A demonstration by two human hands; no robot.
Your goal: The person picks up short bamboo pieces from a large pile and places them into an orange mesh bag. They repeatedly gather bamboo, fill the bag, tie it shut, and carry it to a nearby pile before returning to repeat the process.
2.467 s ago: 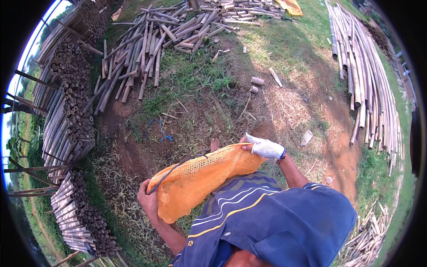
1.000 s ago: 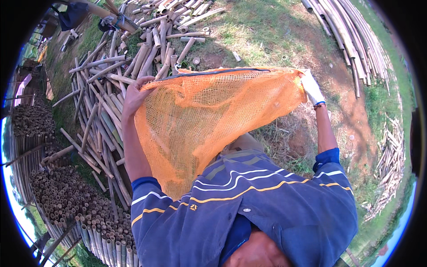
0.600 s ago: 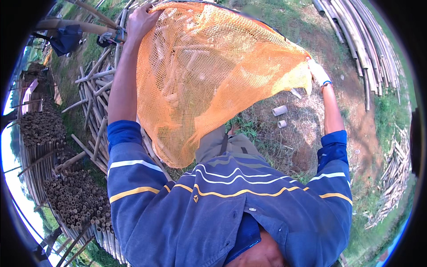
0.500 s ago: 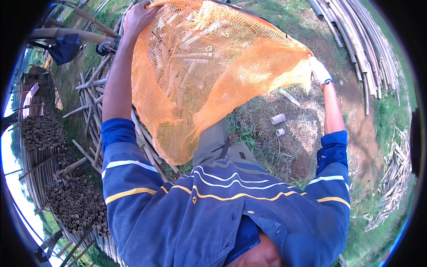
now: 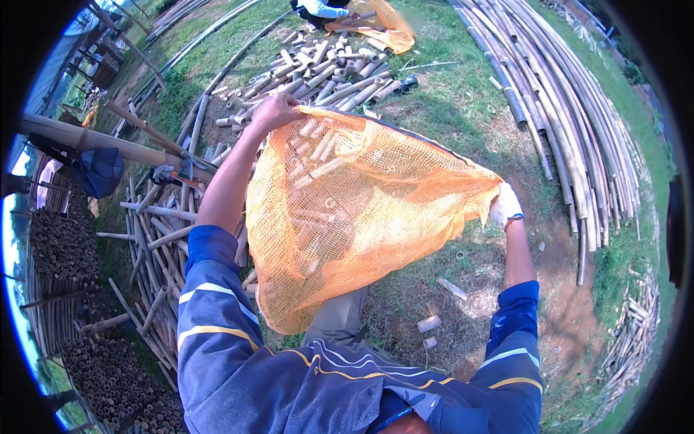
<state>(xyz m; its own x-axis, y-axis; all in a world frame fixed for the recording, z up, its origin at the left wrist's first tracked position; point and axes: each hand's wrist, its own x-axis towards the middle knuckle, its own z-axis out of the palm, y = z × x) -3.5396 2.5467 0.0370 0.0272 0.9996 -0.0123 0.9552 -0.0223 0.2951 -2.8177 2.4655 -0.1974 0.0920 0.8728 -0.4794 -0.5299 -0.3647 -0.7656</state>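
An orange mesh sack (image 5: pixel 361 195) hangs spread out between my two hands, its dark-edged rim stretched along the top. My bare left hand (image 5: pixel 277 111) grips the upper left corner of the sack. At the upper right corner my right hand (image 5: pixel 505 205), in a white glove with a band at the wrist, pinches the mesh. Through the netting some cut bamboo pieces show dimly; I cannot tell whether any lie inside it. Beneath the right side of the sack, two short bamboo pieces (image 5: pixel 429 325) and a split piece (image 5: pixel 452 288) rest on the ground.
A heap of cut bamboo (image 5: pixel 325 76) lies ahead, with another person (image 5: pixel 323 10) crouching behind it beside orange mesh (image 5: pixel 394 29). Long poles (image 5: pixel 535 94) stretch along the right. Stacked bamboo (image 5: pixel 119 383) and a pole frame with a dark bag (image 5: pixel 99 172) stand at left.
My view has tilted up, bringing the bamboo heap and the other person into sight. The sack sits lower in the picture, still held at both corners.
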